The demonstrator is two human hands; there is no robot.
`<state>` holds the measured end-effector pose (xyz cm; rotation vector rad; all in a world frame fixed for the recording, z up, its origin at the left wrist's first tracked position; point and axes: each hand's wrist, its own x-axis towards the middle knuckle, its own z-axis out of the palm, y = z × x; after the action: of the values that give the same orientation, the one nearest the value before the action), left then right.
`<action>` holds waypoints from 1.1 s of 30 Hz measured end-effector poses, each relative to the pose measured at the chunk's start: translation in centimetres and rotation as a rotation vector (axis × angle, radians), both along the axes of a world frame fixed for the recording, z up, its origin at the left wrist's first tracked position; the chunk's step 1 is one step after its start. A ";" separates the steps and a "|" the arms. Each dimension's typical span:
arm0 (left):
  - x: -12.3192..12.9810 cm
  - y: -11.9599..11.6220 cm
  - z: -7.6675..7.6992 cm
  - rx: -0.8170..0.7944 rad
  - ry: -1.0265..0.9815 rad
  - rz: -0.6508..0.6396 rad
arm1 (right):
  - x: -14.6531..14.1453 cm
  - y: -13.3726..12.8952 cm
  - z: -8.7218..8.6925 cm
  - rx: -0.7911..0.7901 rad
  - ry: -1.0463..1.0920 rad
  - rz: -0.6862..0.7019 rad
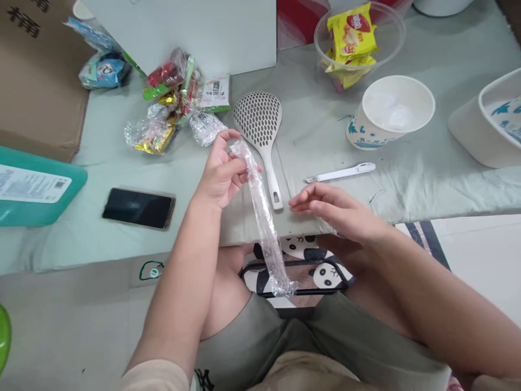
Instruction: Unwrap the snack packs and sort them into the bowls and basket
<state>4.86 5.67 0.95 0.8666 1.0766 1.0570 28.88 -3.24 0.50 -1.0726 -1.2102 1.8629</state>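
A long, crumpled strip of clear plastic wrap (264,222) hangs from my left hand (226,171), whose fingers pinch its upper end. Its lower end dangles past the table edge above my lap. Holding nothing, my right hand (334,209) hovers at the front edge with fingers stretched out. Between the hands lies a pale grey slotted skimmer (259,122), its handle toward me. Just beyond my right hand rests a slim white-handled tool (345,172) with a small metal tip; its exact kind is unclear.
A phone (138,208) lies left, near a green container (40,187). Wrapped snacks (175,103) are heaped by a white box (187,32). At right stand a paper cup (366,119) holding clear plastic, a clear bowl (391,46) with yellow packets (352,32), and a white bin (472,125).
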 end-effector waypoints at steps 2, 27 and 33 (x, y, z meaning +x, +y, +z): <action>1.4 -0.4 0.4 -0.021 0.009 -0.061 | -1.6 -0.2 -0.5 -0.078 0.090 -0.044; 0.2 3.0 -3.0 0.371 0.257 0.139 | -4.3 -1.9 0.8 -0.385 -0.026 0.308; -2.3 4.5 -4.6 0.447 0.431 0.345 | -3.0 -2.0 1.0 -0.148 -0.064 0.601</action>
<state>2.52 10.14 -3.61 1.3410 1.4095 1.4747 25.84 -5.22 1.54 -0.9085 -1.5764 2.4127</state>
